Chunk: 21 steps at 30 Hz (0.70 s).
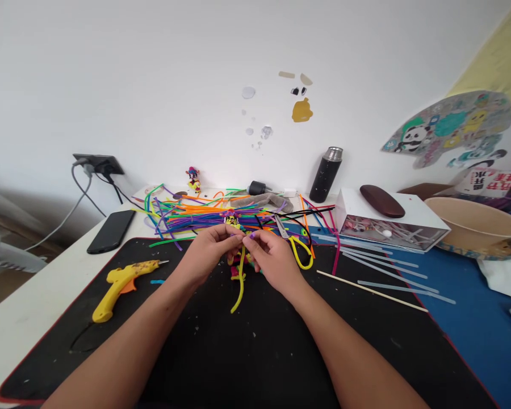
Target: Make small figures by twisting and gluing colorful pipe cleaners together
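Observation:
My left hand [215, 250] and my right hand [276, 262] meet over the black mat, thumbs and fingers pinched together. Between their fingertips is the upper end of a yellow pipe cleaner [241, 291], whose free length hangs down in a slight curve. Directly behind the hands is a colourful pipe-cleaner figure [230, 218], with its middle mostly covered by my fingers. Right of my right hand lie yellow-handled scissors [303, 257], blades toward the back. Small purple spots show at the fingertips; what they are I cannot make out.
A yellow glue gun [121, 284] lies left on the mat [221, 363], near a phone [111, 232]. Behind are bundled pipe cleaners [187, 220], a second figure [193, 179] and a black flask [326, 175]. Glue sticks [392, 267], a wooden stick [372, 291] and a white box [392, 218] are right.

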### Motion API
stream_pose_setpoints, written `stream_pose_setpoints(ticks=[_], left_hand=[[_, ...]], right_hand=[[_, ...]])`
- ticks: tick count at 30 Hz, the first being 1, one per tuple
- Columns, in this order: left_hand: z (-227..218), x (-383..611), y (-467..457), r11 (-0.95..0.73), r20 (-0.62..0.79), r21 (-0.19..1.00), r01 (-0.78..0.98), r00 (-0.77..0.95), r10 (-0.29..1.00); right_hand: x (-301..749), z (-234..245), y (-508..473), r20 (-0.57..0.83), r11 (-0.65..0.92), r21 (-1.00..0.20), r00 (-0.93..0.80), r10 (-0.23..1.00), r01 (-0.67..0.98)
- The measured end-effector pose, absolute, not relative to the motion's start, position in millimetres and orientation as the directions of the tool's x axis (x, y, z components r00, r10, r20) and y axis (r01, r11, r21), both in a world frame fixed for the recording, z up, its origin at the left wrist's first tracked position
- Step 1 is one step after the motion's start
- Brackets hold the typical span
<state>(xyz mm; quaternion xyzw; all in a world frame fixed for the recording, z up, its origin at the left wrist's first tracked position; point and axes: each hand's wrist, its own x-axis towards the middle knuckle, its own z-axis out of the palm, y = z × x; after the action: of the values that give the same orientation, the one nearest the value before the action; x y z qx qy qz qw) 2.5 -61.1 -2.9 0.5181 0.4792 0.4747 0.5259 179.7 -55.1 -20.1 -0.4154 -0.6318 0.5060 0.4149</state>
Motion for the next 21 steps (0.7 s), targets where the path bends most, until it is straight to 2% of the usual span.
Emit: stream_pose_setpoints(ticks=[14, 21], left_hand=[[0.4, 3.4, -64.0, -0.028, 0.022, 0.998, 0.057, 0.092, 0.995], [1.4, 1.9, -62.3, -0.005, 0.008, 0.999, -0.051, 0.06, 0.998]], right_hand=[[185.8, -26.1, -49.5, 0.099, 0.139, -0.982, -0.281, 0.955, 0.125], [181.2, -16.8, -54.8, 0.061, 0.073, -0.997, -0.375, 0.925, 0.018]])
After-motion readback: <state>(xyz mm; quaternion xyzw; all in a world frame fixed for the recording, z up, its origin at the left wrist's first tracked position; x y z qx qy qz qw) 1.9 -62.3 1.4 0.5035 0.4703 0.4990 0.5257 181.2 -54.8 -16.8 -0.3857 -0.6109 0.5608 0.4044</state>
